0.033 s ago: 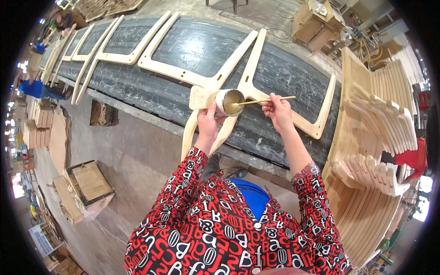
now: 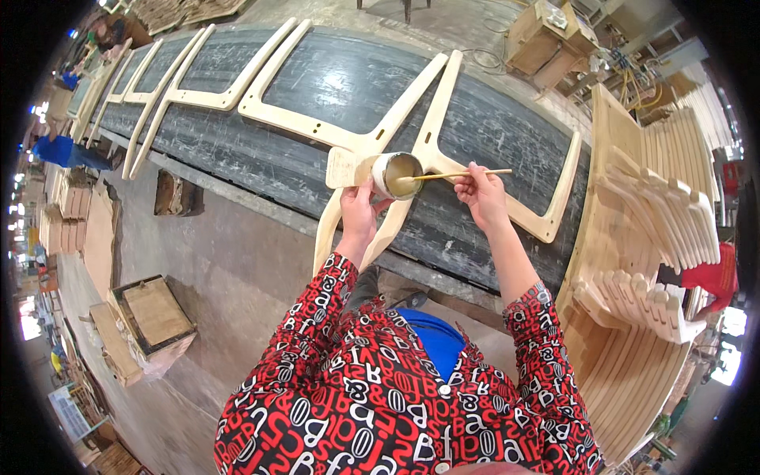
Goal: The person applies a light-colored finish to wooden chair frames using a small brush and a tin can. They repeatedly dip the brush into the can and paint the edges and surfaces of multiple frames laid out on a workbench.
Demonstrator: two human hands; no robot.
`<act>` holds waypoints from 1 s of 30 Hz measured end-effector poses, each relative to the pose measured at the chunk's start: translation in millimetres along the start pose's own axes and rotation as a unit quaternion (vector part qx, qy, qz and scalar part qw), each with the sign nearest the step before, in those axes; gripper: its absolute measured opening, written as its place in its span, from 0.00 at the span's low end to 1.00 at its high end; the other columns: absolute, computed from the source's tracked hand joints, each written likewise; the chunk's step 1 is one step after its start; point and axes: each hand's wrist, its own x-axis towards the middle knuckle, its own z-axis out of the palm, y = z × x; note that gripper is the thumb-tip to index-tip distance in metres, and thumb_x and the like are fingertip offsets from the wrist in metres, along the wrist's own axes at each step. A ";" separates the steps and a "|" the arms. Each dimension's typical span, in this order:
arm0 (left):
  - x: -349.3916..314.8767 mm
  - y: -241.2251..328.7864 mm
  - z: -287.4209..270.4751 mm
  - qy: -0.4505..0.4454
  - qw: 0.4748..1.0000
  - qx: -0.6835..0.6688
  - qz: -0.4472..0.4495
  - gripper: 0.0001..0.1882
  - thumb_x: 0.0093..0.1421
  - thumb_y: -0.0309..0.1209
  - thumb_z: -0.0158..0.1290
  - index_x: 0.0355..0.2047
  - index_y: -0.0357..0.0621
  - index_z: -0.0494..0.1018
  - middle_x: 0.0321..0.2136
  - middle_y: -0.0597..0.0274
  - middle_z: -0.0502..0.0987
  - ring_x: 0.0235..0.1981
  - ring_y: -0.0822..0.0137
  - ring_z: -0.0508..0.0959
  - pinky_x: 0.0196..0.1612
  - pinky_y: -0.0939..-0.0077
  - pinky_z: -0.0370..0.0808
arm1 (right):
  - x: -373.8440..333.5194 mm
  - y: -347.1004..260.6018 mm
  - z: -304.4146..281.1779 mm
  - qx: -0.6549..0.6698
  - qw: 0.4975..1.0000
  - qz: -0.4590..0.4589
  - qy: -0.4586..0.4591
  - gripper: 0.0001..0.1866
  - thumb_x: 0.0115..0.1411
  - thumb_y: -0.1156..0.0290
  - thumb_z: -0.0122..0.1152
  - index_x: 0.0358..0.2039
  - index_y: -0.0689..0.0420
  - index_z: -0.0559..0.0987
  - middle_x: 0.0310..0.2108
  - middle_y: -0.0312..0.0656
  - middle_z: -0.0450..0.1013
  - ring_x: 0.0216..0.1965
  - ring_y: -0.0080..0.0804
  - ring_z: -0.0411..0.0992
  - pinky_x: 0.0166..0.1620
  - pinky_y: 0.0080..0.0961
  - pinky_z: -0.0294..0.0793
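My left hand (image 2: 360, 215) is closed around the side of a round, pale-rimmed can (image 2: 381, 176), tilted so that its inside shows some cream-coloured liquid. Between the fingers and thumb of my right hand (image 2: 481, 195) is a thin stick (image 2: 447, 174), its pale, thicker tip inside the can's mouth. Left of the can, a flat pale wooden piece (image 2: 341, 168) juts out; whether it is joined to the can, I cannot tell. Beneath the hands, pale wooden frame parts (image 2: 431, 119) lie on a dark worktable (image 2: 340, 75), some ends jutting over its near edge.
More wooden frames (image 2: 214, 101) lie along the table to the left. Stacked curved wooden parts (image 2: 661, 202) stand close on my right beside a wooden panel (image 2: 590, 190). A box (image 2: 154, 317) sits on the floor at left. A person in blue (image 2: 59, 150) is at far left.
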 end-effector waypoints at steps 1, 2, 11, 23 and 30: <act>6.2 1.6 -0.3 -0.001 1.000 -0.007 -0.004 0.12 0.64 0.31 0.42 0.47 0.47 0.66 0.41 0.62 0.73 0.40 0.68 0.75 0.35 0.64 0.79 | 3.7 -0.8 -0.6 0.007 1.000 -0.011 -0.011 0.09 0.62 0.66 0.52 0.30 0.59 0.72 0.25 0.43 0.74 0.24 0.24 0.72 0.25 0.17 0.69; 12.0 2.7 0.0 0.000 1.000 -0.017 -0.010 0.13 0.64 0.31 0.40 0.48 0.46 0.64 0.42 0.61 0.73 0.41 0.67 0.75 0.37 0.63 0.79 | 6.8 -3.6 1.2 0.014 0.999 -0.023 -0.023 0.09 0.61 0.67 0.52 0.30 0.60 0.72 0.26 0.43 0.74 0.24 0.25 0.73 0.25 0.17 0.70; 65.6 -9.3 15.7 -0.012 0.997 -0.077 -0.029 0.12 0.64 0.30 0.42 0.47 0.43 0.65 0.42 0.60 0.71 0.41 0.68 0.74 0.35 0.68 0.81 | 44.0 -1.8 2.0 0.022 0.993 -0.106 0.040 0.05 0.58 0.71 0.56 0.28 0.58 0.73 0.24 0.40 0.73 0.23 0.24 0.71 0.25 0.19 0.70; 132.3 -39.3 34.2 0.076 0.996 -0.025 -0.026 0.12 0.62 0.31 0.44 0.45 0.44 0.63 0.41 0.59 0.70 0.41 0.65 0.73 0.33 0.64 0.80 | 109.1 -11.3 -13.7 -0.045 0.987 -0.134 0.076 0.09 0.58 0.68 0.57 0.24 0.56 0.69 0.22 0.41 0.73 0.21 0.24 0.72 0.23 0.19 0.70; 125.5 -31.9 8.4 0.091 0.994 -0.055 -0.015 0.13 0.62 0.31 0.44 0.47 0.44 0.62 0.43 0.59 0.69 0.43 0.64 0.73 0.35 0.61 0.80 | 137.9 -31.0 -4.0 -0.406 0.884 -0.225 0.050 0.08 0.57 0.69 0.55 0.27 0.61 0.71 0.19 0.38 0.71 0.21 0.21 0.69 0.26 0.19 0.67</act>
